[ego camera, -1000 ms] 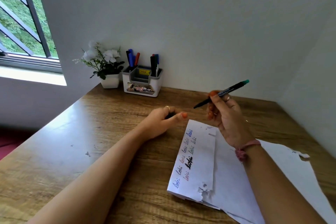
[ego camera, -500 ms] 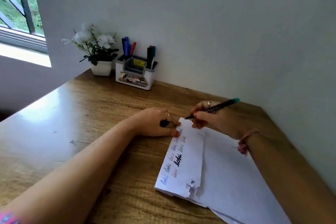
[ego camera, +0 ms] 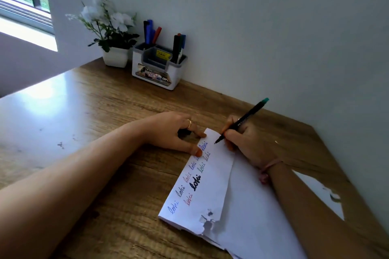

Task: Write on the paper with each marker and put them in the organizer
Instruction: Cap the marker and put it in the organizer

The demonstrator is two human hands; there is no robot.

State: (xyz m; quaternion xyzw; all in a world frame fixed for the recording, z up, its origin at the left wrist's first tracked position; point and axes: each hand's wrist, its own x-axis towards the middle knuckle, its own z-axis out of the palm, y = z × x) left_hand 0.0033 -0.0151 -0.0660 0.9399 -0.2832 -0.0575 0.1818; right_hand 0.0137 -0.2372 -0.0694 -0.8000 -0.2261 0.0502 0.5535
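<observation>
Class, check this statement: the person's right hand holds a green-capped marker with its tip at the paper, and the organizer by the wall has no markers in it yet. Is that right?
Not quite. The head view shows the organizer already holds several markers standing in its compartments. The rest stands: the right hand holds the green-capped marker with its tip at the paper.

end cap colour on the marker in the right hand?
Teal-green, on the black-bodied marker that the right hand grips; head view.

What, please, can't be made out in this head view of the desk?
- Small dark object: under the left hand, unidentifiable.
- Organizer labels: too small to read.
- Paper: lower right runs off the frame's edge.
- Marker tip: whether it touches the paper is unclear; right hand grips it.
</observation>
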